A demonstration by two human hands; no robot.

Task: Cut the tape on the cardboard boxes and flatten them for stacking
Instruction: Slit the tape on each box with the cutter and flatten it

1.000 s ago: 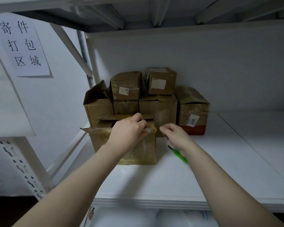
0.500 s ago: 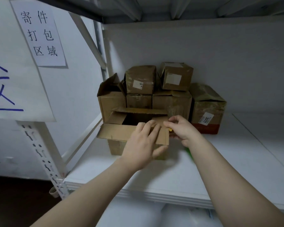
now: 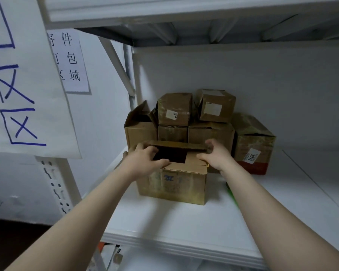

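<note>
An open brown cardboard box (image 3: 172, 184) with blue writing on its front stands on the white shelf (image 3: 184, 227). Its top is open and dark inside, and the far flap stands up. My left hand (image 3: 145, 161) grips the box's left top edge, thumb along the front rim. My right hand (image 3: 213, 155) grips the right top corner, fingers curled over the flap. A green-handled cutter (image 3: 231, 194) lies on the shelf right of the box, mostly hidden behind my right forearm.
Several more cardboard boxes (image 3: 209, 132) are piled against the back wall behind the open one, one with a 3011 label (image 3: 251, 155). A shelf post (image 3: 55, 184) and paper signs (image 3: 25, 90) stand at the left. Another shelf hangs overhead.
The near flap that my left hand held down is folded away and the top gapes open. Both hands have moved onto the box's left and right top edges. The camera moved closer.
</note>
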